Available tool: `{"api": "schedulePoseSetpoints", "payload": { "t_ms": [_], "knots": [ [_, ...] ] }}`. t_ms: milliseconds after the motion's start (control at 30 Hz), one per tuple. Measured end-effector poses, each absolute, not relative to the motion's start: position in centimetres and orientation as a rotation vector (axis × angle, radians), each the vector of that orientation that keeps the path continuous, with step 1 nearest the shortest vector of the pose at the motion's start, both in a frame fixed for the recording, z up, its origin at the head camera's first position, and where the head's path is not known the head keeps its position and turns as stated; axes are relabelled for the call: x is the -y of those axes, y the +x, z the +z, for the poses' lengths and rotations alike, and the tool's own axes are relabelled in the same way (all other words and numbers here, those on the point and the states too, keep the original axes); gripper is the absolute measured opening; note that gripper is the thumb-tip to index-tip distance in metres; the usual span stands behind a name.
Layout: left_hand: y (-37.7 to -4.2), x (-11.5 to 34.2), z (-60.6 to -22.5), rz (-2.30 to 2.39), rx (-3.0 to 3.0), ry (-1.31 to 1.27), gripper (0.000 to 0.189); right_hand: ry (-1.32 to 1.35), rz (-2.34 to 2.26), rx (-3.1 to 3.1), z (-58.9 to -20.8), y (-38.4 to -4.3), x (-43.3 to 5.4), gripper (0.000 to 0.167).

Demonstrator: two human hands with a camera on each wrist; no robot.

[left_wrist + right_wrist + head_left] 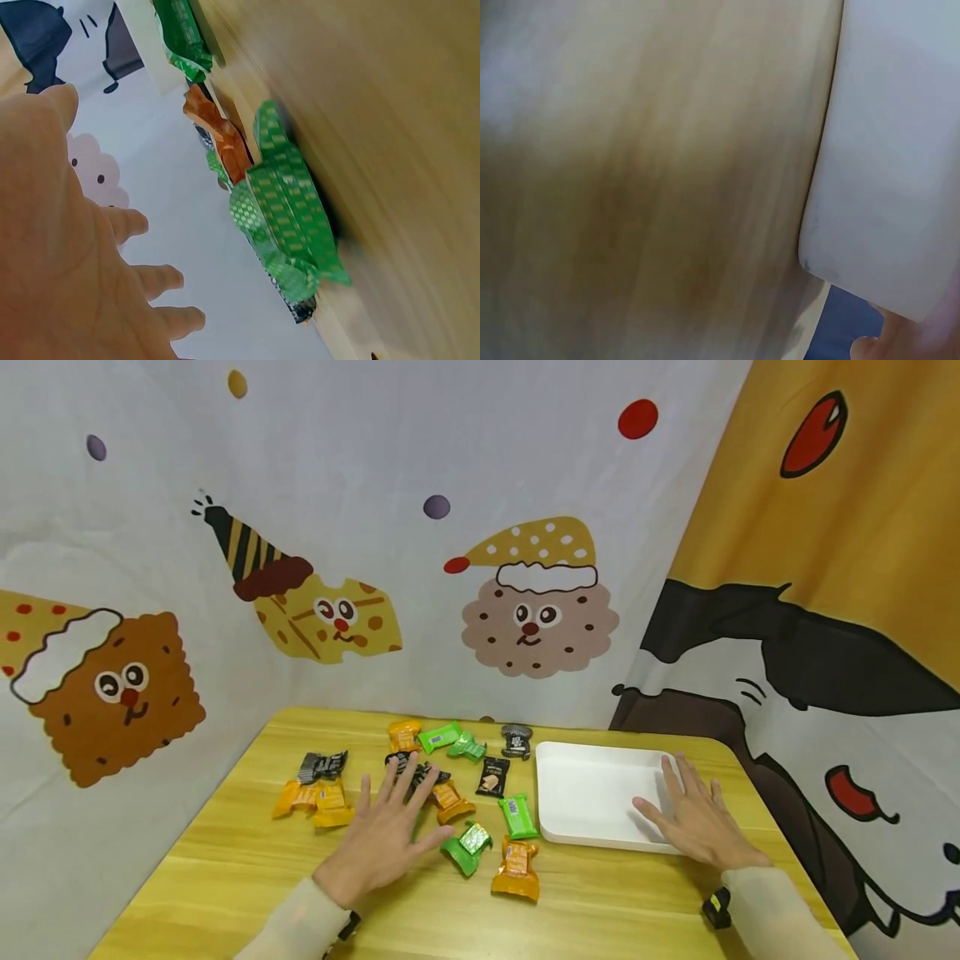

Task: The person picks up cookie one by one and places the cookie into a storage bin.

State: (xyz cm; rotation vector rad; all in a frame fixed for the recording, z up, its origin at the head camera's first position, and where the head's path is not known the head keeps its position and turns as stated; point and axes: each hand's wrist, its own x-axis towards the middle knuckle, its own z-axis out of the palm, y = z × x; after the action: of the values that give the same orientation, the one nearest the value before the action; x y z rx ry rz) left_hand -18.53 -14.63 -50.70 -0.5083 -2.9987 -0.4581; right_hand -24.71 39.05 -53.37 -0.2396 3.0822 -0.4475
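Note:
My left hand [381, 845] is spread with straight fingers above small wrapped snacks on the table. In the left wrist view it stays apart from a green wrapped snack [289, 210] and an orange one [221, 135]. Near its thumb lies another green packet [467, 850]. The fingers hide part of some black packets [429, 774]. At the right end of the white tray [596, 793], my right hand [701, 822] has its fingers extended, holding nothing. Whether it touches the rim I cannot tell. The right wrist view shows the tray's side wall [877, 165] close by.
Orange packets [330, 802] and a black one [322, 767] lie at the left. Between hand and tray are a black packet [492, 777], a green packet [517, 816] and an orange packet [517, 868]. A printed cloth [420, 685] hangs behind the wooden table [600, 910].

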Motion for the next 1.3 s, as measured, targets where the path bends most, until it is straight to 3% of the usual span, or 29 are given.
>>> {"api": "schedulePoseSetpoints", "payload": {
  "t_ms": [1300],
  "knots": [
    [-17.7, 9.8, -50.4, -0.435, 2.989, -0.934, 0.08, -0.201, -0.435, -3.027, -53.2, -25.8, -41.3, 0.115]
  ]
}}
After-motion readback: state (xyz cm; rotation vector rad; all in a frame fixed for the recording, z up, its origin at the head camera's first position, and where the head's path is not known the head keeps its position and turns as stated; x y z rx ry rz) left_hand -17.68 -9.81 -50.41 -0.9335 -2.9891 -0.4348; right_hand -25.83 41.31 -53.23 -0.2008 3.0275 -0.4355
